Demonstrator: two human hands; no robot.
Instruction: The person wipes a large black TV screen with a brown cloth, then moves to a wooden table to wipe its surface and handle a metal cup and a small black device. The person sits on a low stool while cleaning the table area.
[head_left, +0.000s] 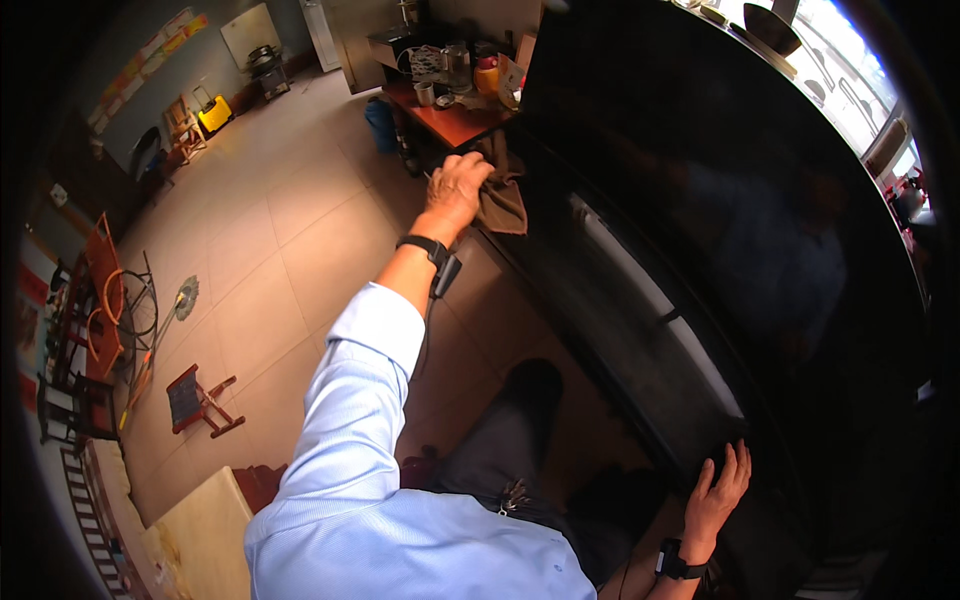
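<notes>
My left hand (456, 187) is stretched far forward, with its fingers closed over a brown cloth (504, 201). Part of the cloth hangs over the far end of a long, dark ledge (637, 375). Behind that ledge rises a large glossy black panel (675, 142), which mirrors a blue shirt. Two pale strips (626, 259) run lengthwise between ledge and panel; I cannot tell what they are. Close to my body, my right hand (724, 480) lies on the near end of the black surface, fingers apart and holding nothing. Each wrist wears a black band.
A red-brown table (450, 124) beyond my left hand carries a glass jug (456, 66), a metal mug (424, 94) and an orange flask (486, 75). A blue container (380, 126) stands beside it. A folding stool (196, 403) and a mop (186, 296) are on the tiled floor.
</notes>
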